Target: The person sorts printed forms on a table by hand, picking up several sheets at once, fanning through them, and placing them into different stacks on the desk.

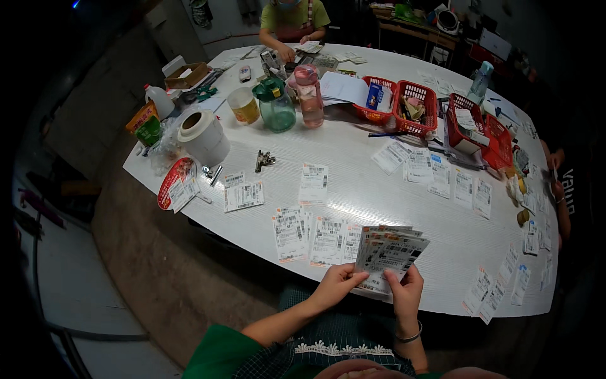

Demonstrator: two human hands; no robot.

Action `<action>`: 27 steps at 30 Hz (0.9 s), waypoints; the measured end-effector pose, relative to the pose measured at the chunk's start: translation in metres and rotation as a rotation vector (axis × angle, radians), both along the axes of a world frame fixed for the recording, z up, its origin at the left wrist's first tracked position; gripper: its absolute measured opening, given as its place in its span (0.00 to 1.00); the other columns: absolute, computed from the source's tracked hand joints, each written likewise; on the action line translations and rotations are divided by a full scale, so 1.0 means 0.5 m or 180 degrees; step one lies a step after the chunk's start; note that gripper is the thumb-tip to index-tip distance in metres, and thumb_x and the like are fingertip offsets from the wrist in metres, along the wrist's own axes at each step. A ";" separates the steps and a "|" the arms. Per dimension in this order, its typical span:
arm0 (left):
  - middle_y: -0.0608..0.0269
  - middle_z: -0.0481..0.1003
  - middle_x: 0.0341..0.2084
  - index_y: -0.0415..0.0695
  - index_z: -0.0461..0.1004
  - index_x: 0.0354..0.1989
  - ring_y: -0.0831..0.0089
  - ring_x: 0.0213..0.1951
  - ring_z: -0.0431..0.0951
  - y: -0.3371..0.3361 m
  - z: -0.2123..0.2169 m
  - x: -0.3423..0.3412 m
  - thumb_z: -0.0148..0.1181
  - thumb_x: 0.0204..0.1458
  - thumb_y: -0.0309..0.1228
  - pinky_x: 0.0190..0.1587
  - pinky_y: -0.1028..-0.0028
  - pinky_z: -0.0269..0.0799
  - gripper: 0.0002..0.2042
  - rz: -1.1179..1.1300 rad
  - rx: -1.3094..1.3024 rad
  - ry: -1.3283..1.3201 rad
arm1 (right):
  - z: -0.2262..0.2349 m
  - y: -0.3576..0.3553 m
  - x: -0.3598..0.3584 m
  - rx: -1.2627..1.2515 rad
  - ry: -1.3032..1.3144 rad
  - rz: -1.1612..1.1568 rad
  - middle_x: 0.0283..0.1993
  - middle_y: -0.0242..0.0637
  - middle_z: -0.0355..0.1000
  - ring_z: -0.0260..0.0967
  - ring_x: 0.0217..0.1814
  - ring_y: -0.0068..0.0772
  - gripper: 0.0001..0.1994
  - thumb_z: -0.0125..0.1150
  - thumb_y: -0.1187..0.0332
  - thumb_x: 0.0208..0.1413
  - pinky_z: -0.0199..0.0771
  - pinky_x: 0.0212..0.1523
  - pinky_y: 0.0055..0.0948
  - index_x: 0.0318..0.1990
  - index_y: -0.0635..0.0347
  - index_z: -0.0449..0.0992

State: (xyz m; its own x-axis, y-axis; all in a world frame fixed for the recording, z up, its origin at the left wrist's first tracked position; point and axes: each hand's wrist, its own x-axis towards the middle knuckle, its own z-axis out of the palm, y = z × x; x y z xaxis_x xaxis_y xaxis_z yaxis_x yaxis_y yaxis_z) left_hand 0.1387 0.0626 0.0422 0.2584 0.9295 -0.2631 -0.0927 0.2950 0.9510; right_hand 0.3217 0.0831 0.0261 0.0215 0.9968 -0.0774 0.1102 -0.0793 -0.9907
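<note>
Between both hands, over the near edge of the white table [315,151], I hold a fanned stack of printed shipping labels [390,252]. My left hand [339,284] pinches the stack at its lower left, thumb in front. Gripping the lower right side is my right hand [407,289], its thumb also pressed on the front label. Just left of the stack, more labels [327,241] lie on the table, with another pile [290,235] beside them. A single label pile [314,184] lies farther back, and a smaller one [243,196] sits to its left.
A label roll [208,142], binder clip [265,161], green-lidded jug [276,107] and pink bottle [308,98] stand toward the left and middle. Red baskets [415,110] line the back right. Label groups [486,292] lie at right. A person [294,25] sits across; another person's arm [557,170] shows right.
</note>
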 end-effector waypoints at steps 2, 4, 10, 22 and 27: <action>0.60 0.74 0.37 0.33 0.69 0.45 0.80 0.37 0.72 0.000 0.003 -0.002 0.47 0.59 0.33 0.39 0.82 0.69 0.15 -0.0025 -0.0125 -0.0191 | 0.014 0.000 -0.002 -0.0035 -0.0048 -0.0022 0.36 0.39 0.74 0.69 0.36 0.22 0.08 0.58 0.77 0.50 0.70 0.38 0.21 0.38 0.70 0.73; 0.59 0.73 0.38 0.33 0.68 0.47 0.80 0.37 0.73 0.003 -0.008 -0.002 0.48 0.58 0.33 0.37 0.82 0.70 0.16 0.0087 -0.0283 -0.0965 | 0.014 0.001 0.004 0.0156 -0.0219 0.0147 0.35 0.39 0.74 0.70 0.35 0.22 0.08 0.59 0.76 0.50 0.70 0.38 0.22 0.38 0.70 0.73; 0.57 0.73 0.40 0.32 0.66 0.49 0.78 0.37 0.74 0.004 -0.014 -0.002 0.48 0.58 0.33 0.39 0.79 0.71 0.17 -0.0120 -0.0347 -0.0635 | 0.003 0.000 0.022 -0.0266 0.0044 0.0235 0.35 0.39 0.74 0.70 0.35 0.23 0.08 0.59 0.76 0.50 0.70 0.37 0.22 0.37 0.71 0.74; 0.58 0.73 0.41 0.32 0.68 0.47 0.77 0.40 0.73 0.001 -0.020 0.008 0.49 0.57 0.33 0.43 0.77 0.69 0.16 -0.0062 -0.0455 -0.0694 | 0.032 -0.007 0.011 0.0065 0.0646 0.0153 0.33 0.37 0.75 0.69 0.33 0.22 0.07 0.58 0.77 0.50 0.69 0.36 0.21 0.37 0.71 0.75; 0.58 0.73 0.42 0.32 0.68 0.48 0.76 0.42 0.73 0.006 -0.045 0.011 0.47 0.58 0.33 0.44 0.77 0.69 0.16 -0.0012 -0.0239 -0.0601 | 0.026 -0.005 0.024 0.0044 0.0244 0.0198 0.32 0.38 0.75 0.68 0.33 0.23 0.09 0.60 0.73 0.50 0.68 0.35 0.22 0.36 0.72 0.75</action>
State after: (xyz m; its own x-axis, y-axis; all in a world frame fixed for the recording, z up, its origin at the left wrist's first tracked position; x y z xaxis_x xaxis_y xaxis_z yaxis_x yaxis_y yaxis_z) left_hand 0.1440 0.0655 0.0195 0.3131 0.9081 -0.2782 -0.2660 0.3651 0.8922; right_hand 0.3338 0.0807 0.0391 -0.0457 0.9970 -0.0627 0.0385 -0.0609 -0.9974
